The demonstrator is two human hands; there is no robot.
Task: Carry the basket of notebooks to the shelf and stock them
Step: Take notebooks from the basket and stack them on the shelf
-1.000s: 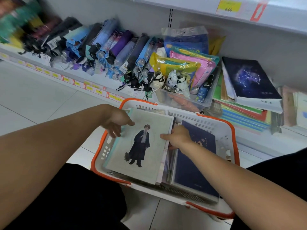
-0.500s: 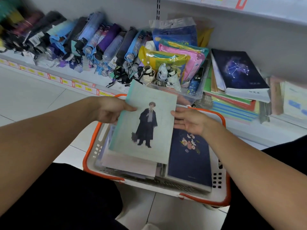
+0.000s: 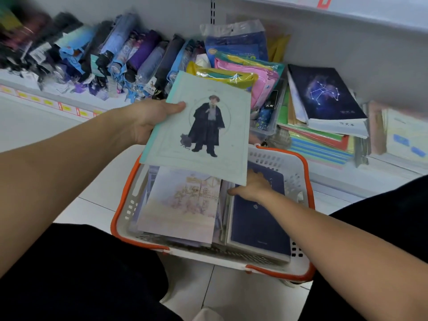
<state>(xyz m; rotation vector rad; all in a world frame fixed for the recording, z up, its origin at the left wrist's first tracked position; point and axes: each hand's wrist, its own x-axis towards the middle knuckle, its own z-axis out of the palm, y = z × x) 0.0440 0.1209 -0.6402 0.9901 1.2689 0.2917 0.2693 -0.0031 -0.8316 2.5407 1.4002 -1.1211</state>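
While my left hand pinches the pale green notebook above the basket for shelving, my right hand, fingers hidden, reaches the navy notebook inside, its grip impossible to tell.

The mint notebook covers the fingertips of the right hand and the basket's far-left rim. Left hand fingers are tucked under it too, only the thumb shows. Folded umbrellas toward the shelf's left end are pure blur, tags unreadable. Price labels get cut off by the top edge.
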